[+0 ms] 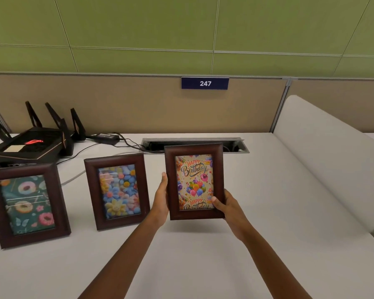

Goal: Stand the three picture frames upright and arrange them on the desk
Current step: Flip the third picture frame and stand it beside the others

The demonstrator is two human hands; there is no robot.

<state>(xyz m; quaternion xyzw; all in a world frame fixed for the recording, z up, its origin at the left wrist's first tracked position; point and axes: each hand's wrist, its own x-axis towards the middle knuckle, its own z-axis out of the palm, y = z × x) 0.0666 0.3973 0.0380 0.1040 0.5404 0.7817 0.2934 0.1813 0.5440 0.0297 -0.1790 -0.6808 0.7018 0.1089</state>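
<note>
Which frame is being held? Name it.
The Happy Birthday balloon frame, rightmost of three, gripped by the left hand and right hand. The donut frame and flower frame stand untouched.

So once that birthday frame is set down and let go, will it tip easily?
Probably. The birthday frame is tall and narrow, so a nudge could topple it. It looks rigid, held only at its sides by the left hand and right hand. Its glossy front may be breakable.
</note>
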